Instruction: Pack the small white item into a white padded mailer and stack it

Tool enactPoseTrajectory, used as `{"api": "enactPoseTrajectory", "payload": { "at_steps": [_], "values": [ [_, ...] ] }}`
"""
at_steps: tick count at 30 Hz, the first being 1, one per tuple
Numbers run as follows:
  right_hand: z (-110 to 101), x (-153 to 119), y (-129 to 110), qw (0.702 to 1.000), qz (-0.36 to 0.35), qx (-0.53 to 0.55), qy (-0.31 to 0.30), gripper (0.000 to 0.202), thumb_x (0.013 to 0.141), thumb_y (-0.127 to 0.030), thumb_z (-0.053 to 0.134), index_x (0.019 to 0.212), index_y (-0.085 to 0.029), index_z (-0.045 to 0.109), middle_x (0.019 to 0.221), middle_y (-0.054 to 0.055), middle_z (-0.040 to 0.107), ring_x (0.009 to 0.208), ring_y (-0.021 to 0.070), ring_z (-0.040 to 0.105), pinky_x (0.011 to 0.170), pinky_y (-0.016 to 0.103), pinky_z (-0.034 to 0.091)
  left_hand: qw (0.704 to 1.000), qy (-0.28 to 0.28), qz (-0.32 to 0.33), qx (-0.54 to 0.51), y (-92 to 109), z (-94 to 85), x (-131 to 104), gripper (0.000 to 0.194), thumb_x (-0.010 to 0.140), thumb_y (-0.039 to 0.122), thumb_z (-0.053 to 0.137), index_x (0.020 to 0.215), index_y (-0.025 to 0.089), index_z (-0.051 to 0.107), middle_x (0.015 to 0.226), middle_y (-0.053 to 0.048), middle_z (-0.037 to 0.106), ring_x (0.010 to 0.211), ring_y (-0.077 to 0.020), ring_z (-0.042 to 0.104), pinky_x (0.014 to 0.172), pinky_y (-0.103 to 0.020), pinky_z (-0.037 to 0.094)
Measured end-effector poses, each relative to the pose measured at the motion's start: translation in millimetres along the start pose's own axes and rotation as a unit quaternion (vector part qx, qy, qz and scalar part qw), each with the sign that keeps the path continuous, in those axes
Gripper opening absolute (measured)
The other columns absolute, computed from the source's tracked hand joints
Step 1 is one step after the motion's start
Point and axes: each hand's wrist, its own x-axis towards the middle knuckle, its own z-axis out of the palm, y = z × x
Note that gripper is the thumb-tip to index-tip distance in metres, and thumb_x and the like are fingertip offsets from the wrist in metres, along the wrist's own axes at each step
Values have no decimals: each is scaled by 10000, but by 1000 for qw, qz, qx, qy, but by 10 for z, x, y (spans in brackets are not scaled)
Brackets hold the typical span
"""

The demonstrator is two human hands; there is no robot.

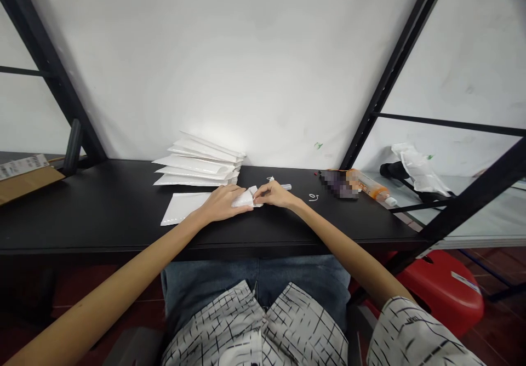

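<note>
Together, 2 hands, left hand point(224, 201) and right hand point(274, 194), pinch 1 white mailer point(184, 207) near 1 mailer stack point(199, 163).

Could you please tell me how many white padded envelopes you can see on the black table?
About 6: roughly five in the stack by the wall, some possibly hidden, and one flat envelope under the left hand.
</note>
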Motion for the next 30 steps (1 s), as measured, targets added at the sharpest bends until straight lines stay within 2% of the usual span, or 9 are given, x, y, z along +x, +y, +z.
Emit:
{"api": "enactPoseTrajectory", "payload": {
  "at_steps": [4, 7, 9, 10, 14, 19, 23, 27, 30],
  "values": [
    [-43, -52, -58, 997, 30, 21, -64, 364, 755, -340, 680, 1055, -139, 725, 783, 54, 699, 491, 94, 558, 410, 210, 255, 999, -13, -25, -26, 3, -19, 10, 673, 816, 722, 510, 1244, 219, 643, 1258, -90, 658, 1154, -284, 608, 939, -356, 469],
    [-296, -115, -18, 994, 32, -73, 72, 332, 795, -332, 645, 1075, -172, 720, 1001, 86, 720, 514, 93, 570, 466, 233, 340, 999, -22, -25, -37, 7, -37, 16, 683, 814, 729, 504, 1234, 213, 654, 1243, -91, 665, 1143, -290, 614, 934, -364, 472],
    [-486, -150, 53, 955, 42, -231, 179, 215, 787, -311, 671, 946, -191, 753, 992, 65, 723, 615, 119, 597, 576, 249, 407, 999, -24, -16, -40, 6, -40, 18, 680, 818, 733, 490, 1220, 214, 666, 1241, -89, 668, 1136, -291, 616, 933, -375, 474],
    [-560, -163, 89, 929, 53, -306, 200, 182, 767, -316, 702, 903, -209, 760, 1016, 54, 719, 706, 145, 617, 624, 254, 416, 999, -22, -12, -42, 4, -39, 18, 678, 820, 736, 482, 1214, 219, 671, 1242, -85, 668, 1136, -290, 615, 936, -379, 474],
    [-627, -169, 140, 885, 103, -431, 139, 245, 771, -416, 732, 968, -276, 764, 1015, 24, 700, 911, 201, 623, 698, 258, 398, 998, -27, -16, -57, -8, -20, 15, 705, 823, 759, 442, 1238, 232, 661, 1288, -67, 656, 1166, -282, 607, 953, -362, 471],
    [-462, -136, 52, 860, 110, -487, 107, 159, 821, -362, 675, 881, -234, 748, 1001, 47, 678, 885, 206, 622, 707, 270, 393, 997, -56, -32, -48, -10, 5, 8, 798, 832, 772, 402, 1355, 196, 580, 1437, -81, 553, 1325, -300, 500, 1057, -365, 413],
    [-413, -149, 34, 895, 34, -408, 177, 145, 844, -322, 627, 878, -203, 701, 975, 49, 679, 840, 180, 630, 723, 273, 434, 996, -67, -27, -45, -14, 10, 7, 796, 850, 756, 392, 1387, 189, 544, 1485, -87, 503, 1385, -292, 433, 1115, -379, 355],
    [-364, -131, -9, 974, -20, -123, 189, 270, 835, -420, 632, 882, -154, 643, 828, 62, 677, 606, 136, 622, 515, 242, 454, 996, -59, -19, -66, -7, -18, 12, 733, 866, 720, 420, 1353, 193, 566, 1415, -99, 568, 1299, -294, 516, 1048, -386, 414],
    [-272, -92, -61, 983, -27, 50, 173, 370, 754, -484, 719, 877, -143, 642, 802, 73, 677, 635, 173, 673, 455, 237, 488, 996, -42, 9, -80, 1, -37, 22, 673, 874, 699, 437, 1301, 205, 600, 1321, -93, 630, 1203, -283, 577, 989, -378, 446]
  ]
}}
